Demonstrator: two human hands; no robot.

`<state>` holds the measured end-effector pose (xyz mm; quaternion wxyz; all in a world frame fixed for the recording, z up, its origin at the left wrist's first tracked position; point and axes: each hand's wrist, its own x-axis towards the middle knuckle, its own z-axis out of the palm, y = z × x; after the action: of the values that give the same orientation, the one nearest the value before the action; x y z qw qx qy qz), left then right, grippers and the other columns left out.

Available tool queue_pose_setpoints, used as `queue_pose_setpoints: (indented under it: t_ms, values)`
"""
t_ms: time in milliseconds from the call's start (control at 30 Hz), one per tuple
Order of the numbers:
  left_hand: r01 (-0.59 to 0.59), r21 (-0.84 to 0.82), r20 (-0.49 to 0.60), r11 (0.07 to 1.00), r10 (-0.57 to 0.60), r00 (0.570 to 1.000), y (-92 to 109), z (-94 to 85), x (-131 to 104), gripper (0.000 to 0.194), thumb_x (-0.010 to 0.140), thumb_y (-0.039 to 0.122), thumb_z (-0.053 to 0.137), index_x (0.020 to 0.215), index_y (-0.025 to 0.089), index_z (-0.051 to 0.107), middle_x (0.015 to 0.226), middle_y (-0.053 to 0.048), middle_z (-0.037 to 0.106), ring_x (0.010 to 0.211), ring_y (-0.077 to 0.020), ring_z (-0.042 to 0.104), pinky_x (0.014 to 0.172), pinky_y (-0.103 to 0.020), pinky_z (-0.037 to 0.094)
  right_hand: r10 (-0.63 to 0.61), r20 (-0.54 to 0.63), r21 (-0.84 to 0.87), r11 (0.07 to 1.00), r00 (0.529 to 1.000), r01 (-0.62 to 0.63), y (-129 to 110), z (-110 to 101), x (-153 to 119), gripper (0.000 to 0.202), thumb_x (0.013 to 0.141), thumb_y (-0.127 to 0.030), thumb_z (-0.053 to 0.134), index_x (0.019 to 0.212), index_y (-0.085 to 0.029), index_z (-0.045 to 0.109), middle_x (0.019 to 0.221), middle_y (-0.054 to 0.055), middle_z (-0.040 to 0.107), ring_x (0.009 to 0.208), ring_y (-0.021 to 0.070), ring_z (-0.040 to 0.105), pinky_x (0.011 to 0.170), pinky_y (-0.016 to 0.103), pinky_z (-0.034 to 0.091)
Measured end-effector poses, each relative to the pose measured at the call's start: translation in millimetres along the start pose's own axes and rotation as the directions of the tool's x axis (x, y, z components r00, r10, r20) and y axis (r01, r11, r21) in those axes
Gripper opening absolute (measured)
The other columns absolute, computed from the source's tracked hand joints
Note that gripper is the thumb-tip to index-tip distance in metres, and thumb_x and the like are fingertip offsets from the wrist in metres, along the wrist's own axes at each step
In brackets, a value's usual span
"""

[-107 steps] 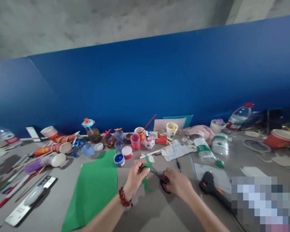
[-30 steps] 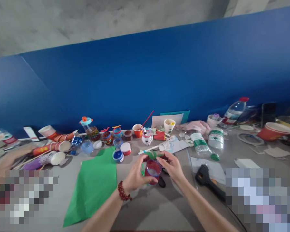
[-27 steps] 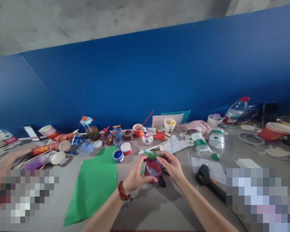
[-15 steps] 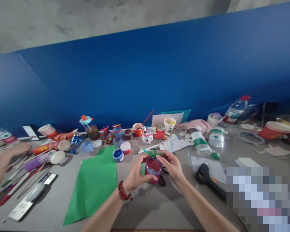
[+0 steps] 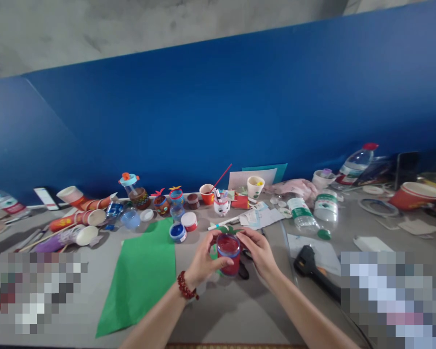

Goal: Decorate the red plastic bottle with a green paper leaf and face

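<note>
Two hands point(image 5: 204, 259) at one red cup point(image 5: 229, 261) (one bracelet point(image 5: 186, 285)).

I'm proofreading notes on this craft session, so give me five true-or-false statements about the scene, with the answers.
1. The left hand grips the red jar. True.
2. A watch is on the right wrist. False: that wrist is bare; the bead bracelet is on the left.
3. The glue gun lies to the right of the right hand. True.
4. A yellow sheet lies left of the red jar. False: the green sheet lies there.
5. The blue paint pot is open. True.
</note>
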<state>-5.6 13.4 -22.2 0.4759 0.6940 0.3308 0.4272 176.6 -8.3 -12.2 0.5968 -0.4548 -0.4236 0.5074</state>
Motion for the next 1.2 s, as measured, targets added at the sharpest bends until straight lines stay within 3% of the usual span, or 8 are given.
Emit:
queue_pose_setpoints:
  t_ms: [167, 633, 867, 1100, 1200]
  values:
    - [0.011, 0.029, 0.004, 1.000, -0.011, 1.000, 3, -0.4, 1, 0.070, 0.064, 0.046, 0.082, 0.119, 0.019, 0.050, 0.119, -0.010, 0.059, 0.112, -0.0275, 0.057, 0.100, -0.042, 0.044, -0.049, 0.006, -0.085, 0.995, 0.999, 0.049, 0, 1, 4, 0.031, 0.077, -0.047, 0.071, 0.072, -0.017, 0.065, 0.063, -0.001, 0.056, 0.057, 0.0117, 0.048, 0.052, 0.022, 0.038]
    - [-0.014, 0.149, 0.020, 0.989, 0.012, 1.000, -3, -1.6, 1, 0.068, 0.062, 0.039, 0.085, 0.116, 0.018, 0.051, 0.113, -0.010, 0.061, 0.105, -0.0268, 0.059, 0.094, -0.041, 0.047, -0.136, 0.021, -0.257, 0.957, 0.991, 0.136, 0, -3, 6, 0.033, 0.082, -0.049, 0.065, 0.071, -0.018, 0.065, 0.064, 0.001, 0.058, 0.059, 0.0143, 0.050, 0.054, 0.024, 0.039]
    - [0.003, 0.138, -0.029, 0.990, 0.001, 1.000, -3, -0.4, 1, 0.066, 0.061, 0.040, 0.085, 0.115, 0.017, 0.054, 0.112, -0.010, 0.063, 0.105, -0.0271, 0.060, 0.095, -0.043, 0.047, -0.082, -0.059, -0.188, 0.980, 0.995, 0.070, 2, 2, -2, 0.035, 0.078, -0.053, 0.067, 0.083, -0.019, 0.071, 0.076, 0.004, 0.067, 0.067, 0.0184, 0.058, 0.059, 0.026, 0.046]
    - [0.024, 0.007, -0.104, 1.000, -0.023, 0.994, -3, 4.2, 3, 0.064, 0.062, 0.042, 0.084, 0.113, 0.018, 0.054, 0.111, -0.009, 0.062, 0.105, -0.0260, 0.061, 0.095, -0.043, 0.048, 0.004, -0.015, -0.062, 0.998, 1.000, -0.004, -6, 11, -11, 0.035, 0.077, -0.050, 0.070, 0.093, -0.019, 0.072, 0.090, 0.006, 0.071, 0.081, 0.0229, 0.064, 0.070, 0.029, 0.049]
    - [0.029, -0.042, -0.118, 0.999, -0.034, 0.992, -4, 5.5, 2, 0.063, 0.061, 0.042, 0.085, 0.111, 0.018, 0.054, 0.110, -0.009, 0.062, 0.104, -0.0257, 0.061, 0.096, -0.043, 0.047, 0.035, -0.001, -0.048, 0.998, 0.999, -0.035, -5, 11, -11, 0.035, 0.078, -0.051, 0.069, 0.093, -0.020, 0.071, 0.085, 0.006, 0.070, 0.078, 0.0222, 0.063, 0.068, 0.029, 0.049]
